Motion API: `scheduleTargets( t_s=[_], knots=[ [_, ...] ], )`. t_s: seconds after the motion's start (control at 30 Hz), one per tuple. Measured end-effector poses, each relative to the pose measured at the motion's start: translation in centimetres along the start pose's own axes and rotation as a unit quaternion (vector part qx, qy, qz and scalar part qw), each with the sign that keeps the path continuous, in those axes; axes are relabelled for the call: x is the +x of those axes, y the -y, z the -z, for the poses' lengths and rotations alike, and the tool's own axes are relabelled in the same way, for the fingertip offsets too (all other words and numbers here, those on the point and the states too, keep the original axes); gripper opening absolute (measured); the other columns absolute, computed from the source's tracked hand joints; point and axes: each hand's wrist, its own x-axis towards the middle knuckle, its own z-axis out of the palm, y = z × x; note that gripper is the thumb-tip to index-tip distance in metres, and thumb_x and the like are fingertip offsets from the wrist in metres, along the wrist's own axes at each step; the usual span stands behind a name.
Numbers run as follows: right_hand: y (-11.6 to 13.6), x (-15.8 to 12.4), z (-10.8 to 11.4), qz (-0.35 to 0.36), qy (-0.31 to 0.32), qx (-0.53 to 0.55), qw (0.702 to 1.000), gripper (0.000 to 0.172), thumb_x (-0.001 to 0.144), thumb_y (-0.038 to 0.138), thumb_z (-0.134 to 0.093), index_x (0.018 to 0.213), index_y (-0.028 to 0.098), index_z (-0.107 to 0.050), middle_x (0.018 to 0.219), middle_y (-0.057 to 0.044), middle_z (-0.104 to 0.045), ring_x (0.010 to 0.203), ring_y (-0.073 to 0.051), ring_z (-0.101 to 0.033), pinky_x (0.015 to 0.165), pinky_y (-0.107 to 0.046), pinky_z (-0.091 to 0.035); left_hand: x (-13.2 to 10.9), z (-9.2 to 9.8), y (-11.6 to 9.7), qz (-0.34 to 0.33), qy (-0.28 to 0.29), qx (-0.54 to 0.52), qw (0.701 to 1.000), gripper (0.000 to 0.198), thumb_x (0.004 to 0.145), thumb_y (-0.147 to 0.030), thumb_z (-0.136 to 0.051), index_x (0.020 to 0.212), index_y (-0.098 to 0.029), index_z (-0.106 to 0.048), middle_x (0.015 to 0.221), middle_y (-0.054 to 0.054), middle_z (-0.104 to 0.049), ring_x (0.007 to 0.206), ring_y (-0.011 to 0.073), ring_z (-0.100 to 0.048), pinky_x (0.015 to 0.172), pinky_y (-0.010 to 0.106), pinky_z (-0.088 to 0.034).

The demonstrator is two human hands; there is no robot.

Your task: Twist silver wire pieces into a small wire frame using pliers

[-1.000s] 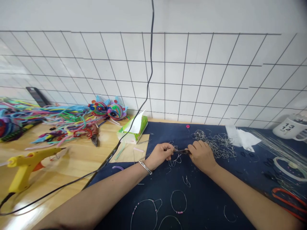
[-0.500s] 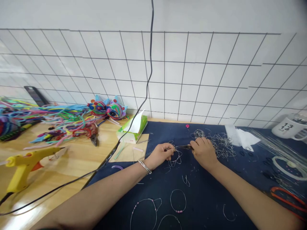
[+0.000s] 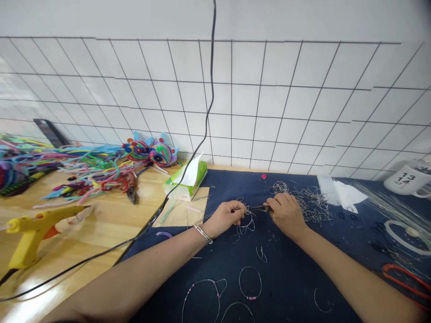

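Head view: your left hand (image 3: 230,214) pinches thin, shiny wirework (image 3: 247,227) between thumb and fingers, its rounded loops spreading toward you from the fingertips; your right hand (image 3: 286,214) is curled round dark metal pliers (image 3: 258,208), their long axis running crosswise, nose pointing left at the wirework; the wirework lies left of your right hand, your left being nearer; whether the nose grips wire, I cannot tell; just right of your right hand sits a tangled silvery wire heap (image 3: 313,207); nearer you than both hands, a round wire ring with pink beads (image 3: 251,298) lies on smooth dark-blue cloth (image 3: 286,273).
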Motion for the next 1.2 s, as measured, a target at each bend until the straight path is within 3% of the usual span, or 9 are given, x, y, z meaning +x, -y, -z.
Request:
scheduleTargets(
  t_s=[0.47, 1.2],
  knots=[
    [0.6, 0.6, 2.0, 0.075, 0.010, -0.100, 0.992, 0.020, 0.083, 0.021, -0.039, 0.096, 0.018, -0.054, 0.076, -0.006, -0.047, 0.075, -0.017, -0.035, 0.071, -0.034, -0.022, 0.0, 0.0, -0.2, -0.013, 0.026, 0.006, 1.000, 0.017, 0.075, -0.029, -0.049, 0.074, -0.013, -0.056, 0.057, -0.002, -0.051, 0.050, 0.0066, -0.047, 0.052, 0.018, -0.039],
    [0.7, 0.6, 1.9, 0.083, 0.015, -0.089, 0.992, 0.018, 0.083, 0.018, -0.039, 0.090, 0.018, -0.055, 0.068, -0.005, -0.045, 0.069, -0.016, -0.034, 0.066, -0.033, -0.021, 0.2, 0.2, 0.4, -0.023, 0.059, 0.007, 0.998, 0.016, 0.077, -0.028, -0.047, 0.077, -0.014, -0.055, 0.062, -0.001, -0.050, 0.053, 0.0071, -0.046, 0.057, 0.020, -0.040]
  ],
)
